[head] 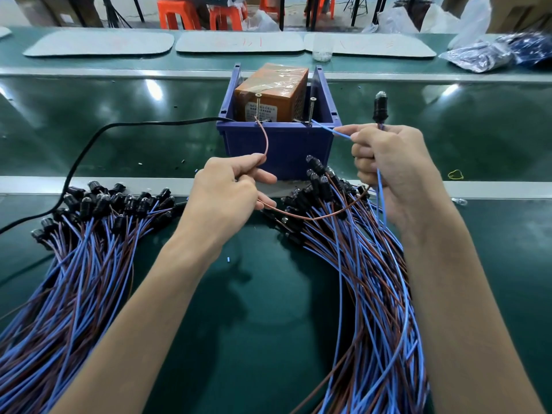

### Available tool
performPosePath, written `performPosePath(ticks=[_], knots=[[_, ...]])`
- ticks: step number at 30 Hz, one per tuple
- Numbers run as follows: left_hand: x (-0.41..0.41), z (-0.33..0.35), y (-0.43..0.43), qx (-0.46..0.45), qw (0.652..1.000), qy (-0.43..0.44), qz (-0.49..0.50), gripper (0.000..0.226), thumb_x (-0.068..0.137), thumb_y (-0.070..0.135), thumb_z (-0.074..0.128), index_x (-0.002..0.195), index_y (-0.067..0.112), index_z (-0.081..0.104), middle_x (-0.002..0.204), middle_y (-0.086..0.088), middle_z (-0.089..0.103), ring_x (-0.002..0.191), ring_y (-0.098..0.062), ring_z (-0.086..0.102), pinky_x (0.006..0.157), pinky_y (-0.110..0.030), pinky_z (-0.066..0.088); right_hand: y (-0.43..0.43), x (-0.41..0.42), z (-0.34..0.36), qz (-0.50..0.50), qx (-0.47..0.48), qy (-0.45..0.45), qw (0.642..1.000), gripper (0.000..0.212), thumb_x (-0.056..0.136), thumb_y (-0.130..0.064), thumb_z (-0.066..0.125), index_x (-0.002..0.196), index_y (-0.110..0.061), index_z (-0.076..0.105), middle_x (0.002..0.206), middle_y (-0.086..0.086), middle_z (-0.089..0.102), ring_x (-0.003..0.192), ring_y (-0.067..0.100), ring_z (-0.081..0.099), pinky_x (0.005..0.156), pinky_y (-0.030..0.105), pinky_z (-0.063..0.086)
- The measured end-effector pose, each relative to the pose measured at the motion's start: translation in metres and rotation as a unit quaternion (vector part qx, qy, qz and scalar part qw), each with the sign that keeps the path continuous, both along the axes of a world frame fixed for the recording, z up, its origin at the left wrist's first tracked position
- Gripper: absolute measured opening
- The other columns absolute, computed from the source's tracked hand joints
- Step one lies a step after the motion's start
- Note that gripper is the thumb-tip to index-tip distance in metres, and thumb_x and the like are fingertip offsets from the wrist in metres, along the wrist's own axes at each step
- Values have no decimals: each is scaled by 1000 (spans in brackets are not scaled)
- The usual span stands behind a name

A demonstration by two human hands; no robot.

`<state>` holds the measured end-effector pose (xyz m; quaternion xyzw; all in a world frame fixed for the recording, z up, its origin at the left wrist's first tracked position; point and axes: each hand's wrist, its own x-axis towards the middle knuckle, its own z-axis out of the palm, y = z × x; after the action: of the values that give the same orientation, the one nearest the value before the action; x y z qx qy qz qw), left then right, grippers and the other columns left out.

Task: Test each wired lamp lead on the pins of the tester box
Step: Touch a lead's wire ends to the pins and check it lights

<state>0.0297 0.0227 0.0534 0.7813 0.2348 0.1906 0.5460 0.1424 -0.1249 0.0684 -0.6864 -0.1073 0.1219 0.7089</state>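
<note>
We hold one lamp lead between both hands, just in front of the tester box [271,94], which sits in a blue bin [277,144] on the green belt [134,138]. Our left hand [227,189] pinches the brown wire [266,138] between thumb and forefinger, and the wire's tip reaches up to the foot of the left pin [257,104]. Our right hand [391,171] pinches the blue wire [334,131] near its end, with the tip at the right pin [312,110]. Its other fingers curl round the lead, so the black lamp [380,107] stands above the fist. We cannot tell whether the lamp glows.

We judge the lead to be very light and limp. The thin wires sag wherever we leave them free, so we take each one close to its bared end, or the tip will wander off the pin. The insulation looks smooth and calls for a firm pinch. The lamp body is the only stiff part and its clear tip looks fragile, so we grip below it. The heaps on the left [74,249] and on the right [373,264] look ready to tangle, so each lead is best drawn out by its lamp head
</note>
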Motion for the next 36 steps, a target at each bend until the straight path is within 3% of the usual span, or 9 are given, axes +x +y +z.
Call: performPosePath(ticks=[9, 20, 28, 36], knots=[[-1, 0, -3, 7, 1000, 1, -6, 49, 90, -11, 32, 121, 11, 63, 83, 12, 68, 48, -1, 62, 50, -8, 43, 3, -5, 2, 18, 13, 1, 1000, 28, 90, 2, 42, 82, -9, 67, 41, -16, 33, 36, 1, 20, 34, 13, 17], [0, -3, -1, 8, 1000, 1, -11, 50, 90, -11, 32, 124, 10, 62, 83, 12, 68, 49, -2, 63, 51, -9, 44, 2, -4, 6, -57, 7, 23, 998, 29, 90, 3, 42, 81, -9, 66, 48, -6, 46, 34, 2, 29, 36, 13, 22], [0, -3, -2, 11, 1000, 0, -14, 49, 91, -10, 33, 124, 12, 62, 83, 13, 68, 51, -2, 64, 52, -9, 45, 2, -1, 6, -86, 19, 28, 996, 29, 90, 3, 39, 82, -8, 65, 52, -4, 45, 34, 2, 28, 35, 14, 21], [-1, -1, -2, 1, 1000, -1, -15, 48, 91, -11, 32, 121, 13, 62, 83, 11, 68, 50, -3, 64, 51, -9, 45, 2, -2, 6, -64, 11, 24, 998, 30, 90, 3, 40, 82, -8, 66, 49, -6, 44, 34, 2, 28, 35, 13, 22]])
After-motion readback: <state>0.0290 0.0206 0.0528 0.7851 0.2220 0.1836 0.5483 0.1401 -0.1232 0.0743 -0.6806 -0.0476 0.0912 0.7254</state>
